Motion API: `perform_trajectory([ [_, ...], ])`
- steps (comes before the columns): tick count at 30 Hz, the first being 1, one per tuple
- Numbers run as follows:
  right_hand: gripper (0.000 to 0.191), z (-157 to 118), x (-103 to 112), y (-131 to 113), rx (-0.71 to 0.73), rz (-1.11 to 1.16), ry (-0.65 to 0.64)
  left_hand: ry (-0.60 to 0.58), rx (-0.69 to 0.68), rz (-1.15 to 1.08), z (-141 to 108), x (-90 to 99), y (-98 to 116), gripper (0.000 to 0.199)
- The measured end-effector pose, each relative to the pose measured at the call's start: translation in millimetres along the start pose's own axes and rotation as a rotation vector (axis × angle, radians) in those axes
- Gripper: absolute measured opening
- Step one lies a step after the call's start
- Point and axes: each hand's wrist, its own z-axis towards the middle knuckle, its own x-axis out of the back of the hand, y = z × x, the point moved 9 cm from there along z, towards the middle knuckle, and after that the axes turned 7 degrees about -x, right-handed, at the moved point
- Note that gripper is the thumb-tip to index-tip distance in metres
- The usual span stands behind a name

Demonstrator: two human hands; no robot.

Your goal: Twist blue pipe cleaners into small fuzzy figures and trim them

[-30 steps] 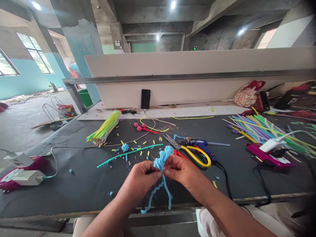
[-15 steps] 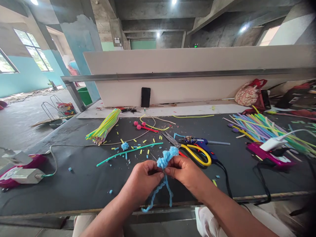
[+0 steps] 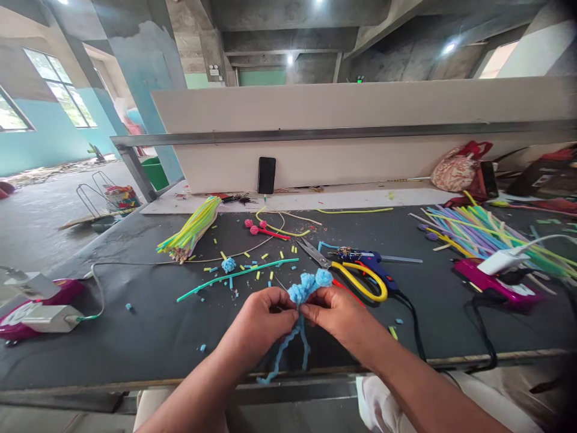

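Both hands meet over the front of the dark table, pinching a fluffy light-blue yarn piece (image 3: 309, 285) that is bunched into knobbly clumps. My left hand (image 3: 265, 313) grips it at the lower left, thumb against the fingers. Beside it, my right hand (image 3: 336, 313) pinches the piece from the lower right. Two loose yarn tails (image 3: 283, 355) hang down below the fingertips. A thin needle-like wire (image 3: 280, 282) shows just above the left fingers. Scissors with yellow handles (image 3: 360, 279) lie open beyond my right hand, and a blue glue gun (image 3: 372, 264) lies behind them.
A turquoise stem (image 3: 238, 279), a small blue pompom (image 3: 228, 264) and cut bits lie beyond my left hand. Bundled yellow-green stems (image 3: 192, 231) are at the back left, mixed stems (image 3: 487, 231) at the right. Purple power strips (image 3: 496, 282) flank the table; a phone (image 3: 267, 175) leans at the back.
The blue yarn piece has tilted slightly to the right, its top clump now further over my right fingers. The hanging tails have shifted a little. Both hands keep their pinch.
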Motion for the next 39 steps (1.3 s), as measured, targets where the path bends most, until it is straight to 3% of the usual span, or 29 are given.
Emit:
perform_trajectory([
  [5, 0.023, -3.4, 1.6, -4.7, 0.062, -0.030, -0.045, 0.107, 0.009, -0.242, -4.4, 6.9, 7.1, 0.006],
  [8, 0.024, -9.7, 6.0, -6.0, 0.064, -0.015, -0.120, -0.007, 0.032, -0.444, -12.3, 28.5, 25.6, 0.008],
  [11, 0.023, -19.2, 1.3, -14.5, 0.133, 0.110, -0.291, -0.085, -0.063, -0.489, -15.9, 66.4, 52.2, 0.009],
  [14, 0.023, -27.4, -11.3, -23.0, 0.189, 0.238, -0.458, 0.181, -0.179, -0.168, -15.9, 100.3, 60.9, 0.011],
  [15, 0.023, -27.4, -13.2, -23.7, 0.195, 0.255, -0.460, 0.229, -0.187, -0.064, -17.0, 96.2, 59.4, 0.010],
  [17, 0.021, -24.5, -13.3, -23.6, 0.208, 0.282, -0.407, 0.118, -0.182, -0.025, -17.3, 58.9, 50.6, 0.010],
  [19, 0.018, -21.6, -11.1, -23.3, 0.232, 0.328, -0.352, 0.045, -0.135, -0.121, -20.1, 22.8, 36.4, 0.014],
  [22, 0.014, -19.1, -10.4, -20.6, 0.238, 0.365, -0.331, 0.020, -0.069, -0.279, -23.7, -4.5, 21.1, 0.018],
  [28, 0.020, -15.8, -8.1, -15.8, 0.185, 0.346, -0.250, 0.035, -0.077, -0.420, -19.5, -2.3, 19.6, 0.022],
  [32, 0.026, -14.0, -7.1, -13.1, 0.136, 0.325, -0.196, 0.090, -0.100, -0.398, -19.1, 0.4, 20.9, 0.020],
  [39, 0.030, -10.8, -4.4, -12.6, 0.122, 0.283, -0.155, 0.004, -0.064, -0.203, -19.6, 1.7, 24.0, 0.012],
])
